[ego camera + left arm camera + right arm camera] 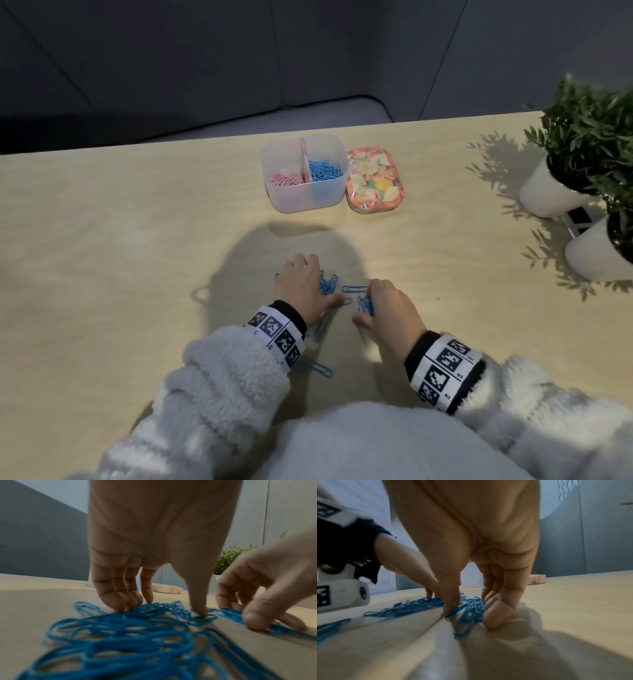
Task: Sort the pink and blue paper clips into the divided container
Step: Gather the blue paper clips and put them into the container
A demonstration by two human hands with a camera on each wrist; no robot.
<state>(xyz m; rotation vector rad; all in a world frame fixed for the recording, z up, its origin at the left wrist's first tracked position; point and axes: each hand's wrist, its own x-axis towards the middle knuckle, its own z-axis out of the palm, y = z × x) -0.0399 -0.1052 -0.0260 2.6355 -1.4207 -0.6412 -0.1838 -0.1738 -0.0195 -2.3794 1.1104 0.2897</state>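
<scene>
A translucent divided container (274,192) stands at mid-table, with pink paper clips (286,179) in its left half and blue paper clips (325,170) in its right half. Nearer to me, loose blue clips (328,283) lie on the wooden table. My left hand (305,284) rests over that pile, its straight fingertips (118,604) and thumb pressing down on the clips (120,631). My right hand (380,305) pinches a small bunch of blue clips (469,612) between thumb and fingers, still down at the table top. One more blue clip (320,369) lies by my left wrist.
A floral lid (375,180) lies just right of the container. Two white pots with green plants (582,147) stand at the table's right edge. The table's far edge runs just behind the container.
</scene>
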